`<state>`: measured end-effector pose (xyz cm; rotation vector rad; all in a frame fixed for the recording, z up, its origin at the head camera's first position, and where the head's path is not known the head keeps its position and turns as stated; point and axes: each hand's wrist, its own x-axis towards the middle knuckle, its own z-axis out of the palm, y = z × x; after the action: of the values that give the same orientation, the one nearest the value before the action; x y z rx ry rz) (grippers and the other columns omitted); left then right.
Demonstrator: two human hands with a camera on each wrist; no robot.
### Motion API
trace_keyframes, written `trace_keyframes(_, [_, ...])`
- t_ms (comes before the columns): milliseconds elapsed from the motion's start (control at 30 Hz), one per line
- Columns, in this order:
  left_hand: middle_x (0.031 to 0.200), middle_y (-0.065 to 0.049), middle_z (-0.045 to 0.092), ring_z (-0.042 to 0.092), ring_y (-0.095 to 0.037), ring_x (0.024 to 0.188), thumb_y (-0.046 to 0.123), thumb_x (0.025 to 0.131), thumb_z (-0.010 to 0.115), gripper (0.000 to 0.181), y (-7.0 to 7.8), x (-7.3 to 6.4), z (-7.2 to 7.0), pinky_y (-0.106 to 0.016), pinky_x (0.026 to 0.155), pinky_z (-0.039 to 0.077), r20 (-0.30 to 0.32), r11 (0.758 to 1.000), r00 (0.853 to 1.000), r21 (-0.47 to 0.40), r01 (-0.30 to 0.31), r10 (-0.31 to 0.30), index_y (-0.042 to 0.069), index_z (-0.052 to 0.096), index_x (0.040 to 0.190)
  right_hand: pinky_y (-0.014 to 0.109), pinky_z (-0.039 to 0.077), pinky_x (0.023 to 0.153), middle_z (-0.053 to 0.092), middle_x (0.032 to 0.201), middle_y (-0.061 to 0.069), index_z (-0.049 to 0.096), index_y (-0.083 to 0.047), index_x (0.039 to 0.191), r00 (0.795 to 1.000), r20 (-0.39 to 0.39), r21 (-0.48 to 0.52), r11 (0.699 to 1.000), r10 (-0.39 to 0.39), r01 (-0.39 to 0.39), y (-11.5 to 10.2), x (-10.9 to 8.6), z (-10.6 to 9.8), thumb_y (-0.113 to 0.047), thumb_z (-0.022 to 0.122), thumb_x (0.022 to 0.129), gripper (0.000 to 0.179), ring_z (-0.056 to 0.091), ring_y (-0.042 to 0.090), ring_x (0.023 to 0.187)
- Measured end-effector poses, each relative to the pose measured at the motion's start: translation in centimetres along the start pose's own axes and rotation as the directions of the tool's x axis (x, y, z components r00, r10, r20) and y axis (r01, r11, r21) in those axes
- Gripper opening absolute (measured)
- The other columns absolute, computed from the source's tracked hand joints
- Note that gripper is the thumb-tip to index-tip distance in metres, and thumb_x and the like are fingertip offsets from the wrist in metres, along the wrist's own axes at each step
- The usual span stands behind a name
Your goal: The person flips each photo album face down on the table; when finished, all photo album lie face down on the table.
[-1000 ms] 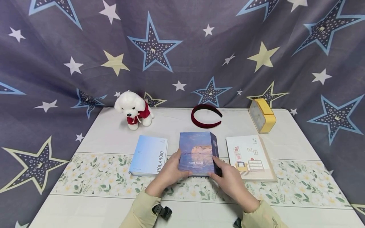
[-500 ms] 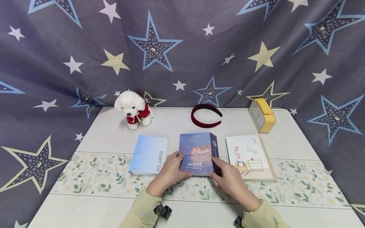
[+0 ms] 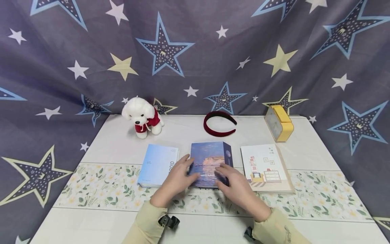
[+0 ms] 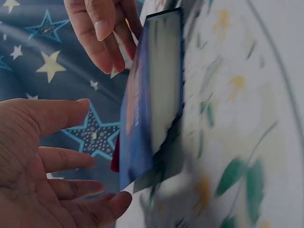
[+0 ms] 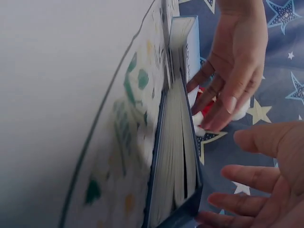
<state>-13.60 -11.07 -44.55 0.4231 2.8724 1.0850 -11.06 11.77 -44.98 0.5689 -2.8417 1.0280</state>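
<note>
A thick photo album with a painted sea-and-cliff cover lies in the middle of the table. My left hand hovers at its left edge, fingers spread and apart from it in the left wrist view, where the album's page block faces the camera. Over the album's lower right cover is my right hand, its fingers loosely extended and clear of the spine side in the right wrist view. To the left lies a pale blue album marked POLAROID, partly behind my left hand. A white book with a furniture drawing lies to the right.
Along the back of the table stand a white toy dog in a red top, a dark red headband and a yellow clock-like box. A star-patterned curtain hangs behind.
Both hands held the photo album by its sides and lower edge; now they have let go and lifted off it. The album stays in its place between the other two.
</note>
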Motion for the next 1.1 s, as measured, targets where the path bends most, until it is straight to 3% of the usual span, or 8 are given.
trace_keyframes(233, [0.152,-0.023,0.033,0.032,-0.043,0.138,0.026,0.093,0.066,0.059,-1.1,-0.3,-1.7,-0.059,0.108,0.032,-0.058,0.999,0.998,-0.025,0.036,-0.038,-0.002,0.048,0.142,0.054,0.044,0.099,0.054,0.137,0.02,0.064,-0.006,0.128,0.994,0.037,0.026,0.994,-0.107,0.106,-1.3,0.9,1.2,-0.021,0.071,0.089,0.042,0.052,0.037,0.125])
trace_keyframes(433, [0.15,-0.026,0.035,0.033,-0.045,0.137,0.024,0.093,0.066,0.055,-2.4,-0.7,-3.3,-0.061,0.107,0.03,-0.132,0.998,0.991,0.042,0.042,-0.036,-0.004,0.051,0.138,0.051,0.043,0.102,0.053,0.14,0.017,0.059,-0.005,0.134,0.972,0.154,0.109,0.981,-0.175,0.159,-2.4,1.8,2.1,-0.024,0.067,0.093,0.046,0.049,0.033,0.129])
trace_keyframes(600, [0.147,-0.032,0.035,0.029,-0.051,0.136,0.023,0.089,0.069,0.057,-3.9,-1.1,-4.1,-0.071,0.107,0.017,-0.223,0.977,0.974,0.192,0.09,-0.046,-0.005,0.054,0.135,0.047,0.038,0.107,0.052,0.142,0.012,0.055,-0.008,0.139,0.962,0.226,0.223,0.969,-0.155,0.104,-3.0,2.6,2.9,-0.026,0.065,0.095,0.048,0.046,0.029,0.132])
trace_keyframes(800, [0.151,-0.038,0.017,0.008,-0.056,0.14,0.029,0.086,0.069,0.068,-5.4,-1.8,-4.8,-0.077,0.103,0.008,-0.25,0.933,0.959,0.295,0.204,-0.131,-0.005,0.046,0.141,0.044,0.039,0.107,0.051,0.143,0.009,0.051,-0.008,0.142,0.953,0.273,0.328,0.944,-0.133,0.038,-3.8,3.2,3.7,-0.031,0.064,0.095,0.054,0.049,0.027,0.129])
trace_keyframes(1000, [0.151,-0.04,0.014,0.008,-0.057,0.14,0.03,0.087,0.068,0.077,-6.3,-2.4,-5.0,-0.076,0.104,0.012,-0.228,0.923,0.955,0.29,0.253,-0.191,-0.008,0.036,0.146,0.038,0.04,0.106,0.041,0.15,0.012,0.041,-0.006,0.148,0.922,0.362,0.496,0.866,-0.137,-0.066,-4.8,3.4,4.6,-0.029,0.061,0.098,0.058,0.046,0.029,0.133])
trace_keyframes(1100, [0.152,-0.04,0.011,0.01,-0.057,0.14,0.029,0.088,0.068,0.084,-6.3,-2.4,-5.0,-0.073,0.106,0.015,-0.202,0.926,0.952,0.253,0.279,-0.232,-0.011,0.026,0.148,0.037,0.04,0.106,0.038,0.153,0.012,0.038,-0.005,0.149,0.916,0.373,0.5,0.863,-0.146,-0.066,-5.4,3.4,5.2,-0.03,0.061,0.097,0.062,0.046,0.029,0.133])
